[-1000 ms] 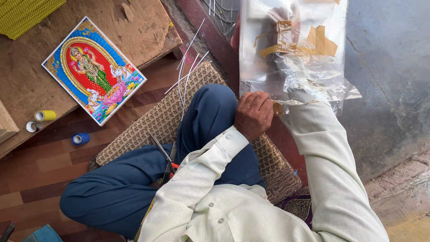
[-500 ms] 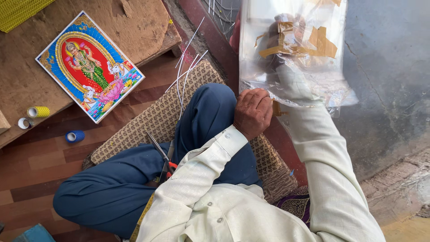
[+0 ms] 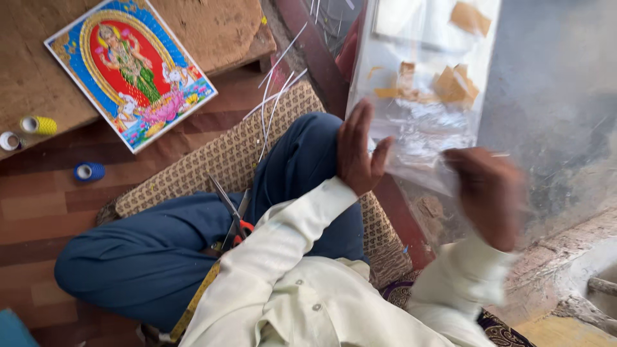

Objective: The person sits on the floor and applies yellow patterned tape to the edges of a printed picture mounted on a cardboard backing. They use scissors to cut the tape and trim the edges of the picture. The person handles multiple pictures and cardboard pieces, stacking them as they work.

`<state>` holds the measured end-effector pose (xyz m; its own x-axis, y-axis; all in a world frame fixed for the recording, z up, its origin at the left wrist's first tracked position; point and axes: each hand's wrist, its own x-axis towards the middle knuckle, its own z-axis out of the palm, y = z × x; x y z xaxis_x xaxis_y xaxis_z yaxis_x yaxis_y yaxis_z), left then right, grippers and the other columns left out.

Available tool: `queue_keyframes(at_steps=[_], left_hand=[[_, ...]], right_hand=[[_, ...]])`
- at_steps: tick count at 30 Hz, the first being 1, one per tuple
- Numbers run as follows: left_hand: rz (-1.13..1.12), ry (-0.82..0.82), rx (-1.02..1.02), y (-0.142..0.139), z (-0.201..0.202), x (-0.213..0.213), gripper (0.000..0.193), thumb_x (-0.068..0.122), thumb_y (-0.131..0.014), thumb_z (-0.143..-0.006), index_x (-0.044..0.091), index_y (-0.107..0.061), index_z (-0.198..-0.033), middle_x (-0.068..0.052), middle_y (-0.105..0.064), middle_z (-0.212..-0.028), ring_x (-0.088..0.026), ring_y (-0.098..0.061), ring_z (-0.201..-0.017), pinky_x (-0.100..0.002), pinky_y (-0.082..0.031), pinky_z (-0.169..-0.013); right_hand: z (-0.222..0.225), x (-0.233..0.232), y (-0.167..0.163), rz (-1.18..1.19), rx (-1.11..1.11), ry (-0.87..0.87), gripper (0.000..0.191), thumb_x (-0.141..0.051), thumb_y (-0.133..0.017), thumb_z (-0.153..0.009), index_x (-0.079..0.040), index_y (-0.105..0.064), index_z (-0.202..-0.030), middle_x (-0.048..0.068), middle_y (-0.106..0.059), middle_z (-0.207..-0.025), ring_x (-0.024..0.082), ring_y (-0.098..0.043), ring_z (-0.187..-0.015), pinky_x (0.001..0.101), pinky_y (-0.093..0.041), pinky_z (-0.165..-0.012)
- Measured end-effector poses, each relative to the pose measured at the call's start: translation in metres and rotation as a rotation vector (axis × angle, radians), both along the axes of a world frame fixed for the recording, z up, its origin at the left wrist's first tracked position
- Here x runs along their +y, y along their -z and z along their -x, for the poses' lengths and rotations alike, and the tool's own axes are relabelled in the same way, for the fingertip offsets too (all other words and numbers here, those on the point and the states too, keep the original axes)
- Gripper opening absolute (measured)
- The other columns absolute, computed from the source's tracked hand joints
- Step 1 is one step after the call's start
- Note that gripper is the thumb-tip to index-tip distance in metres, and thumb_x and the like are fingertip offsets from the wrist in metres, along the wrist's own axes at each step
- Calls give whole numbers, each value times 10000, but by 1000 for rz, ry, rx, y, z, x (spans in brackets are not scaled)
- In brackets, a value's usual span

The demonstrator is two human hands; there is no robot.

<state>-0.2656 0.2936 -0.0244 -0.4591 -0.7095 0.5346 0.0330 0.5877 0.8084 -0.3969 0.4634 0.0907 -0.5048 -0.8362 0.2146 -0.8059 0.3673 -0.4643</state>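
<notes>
My left hand (image 3: pixel 358 153) is raised over my blue-trousered knee (image 3: pixel 302 160) with its fingers apart, and its fingertips touch the left edge of a clear plastic bag (image 3: pixel 421 122). The bag holds several tan paper scraps (image 3: pixel 453 83). My right hand (image 3: pixel 490 196) is blurred by motion. Its fingers are curled at the bag's lower right corner, and a thin pale sliver (image 3: pixel 500 155) shows just above it. Both sleeves are cream.
A colourful framed religious picture (image 3: pixel 132 71) lies on a wooden board (image 3: pixel 212 26). Yellow (image 3: pixel 40 124), white (image 3: pixel 9 141) and blue (image 3: pixel 89 171) thread spools sit at the left. Red-handled scissors (image 3: pixel 232 222) rest on my thigh. Thin white strips (image 3: pixel 276 96) lie across a woven mat (image 3: pixel 212 164).
My left hand has lifted off the knee and opened its fingers. My right hand has come down out of the bag to its lower corner. The view has tilted.
</notes>
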Motion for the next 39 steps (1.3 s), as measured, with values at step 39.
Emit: queue_keyframes(at_steps=[39], left_hand=[[-313, -690, -145, 62, -321, -230, 526, 146, -853, -836, 54, -637, -1307, -138, -712, -1198, -280, -738, -937, -401, -588, -827]], right_hand=[[35, -442, -23, 127, 325, 160, 104, 41, -675, -1006, -45, -677, -1063, 152, -650, -998, 328, -606, -903, 424, -470, -764]])
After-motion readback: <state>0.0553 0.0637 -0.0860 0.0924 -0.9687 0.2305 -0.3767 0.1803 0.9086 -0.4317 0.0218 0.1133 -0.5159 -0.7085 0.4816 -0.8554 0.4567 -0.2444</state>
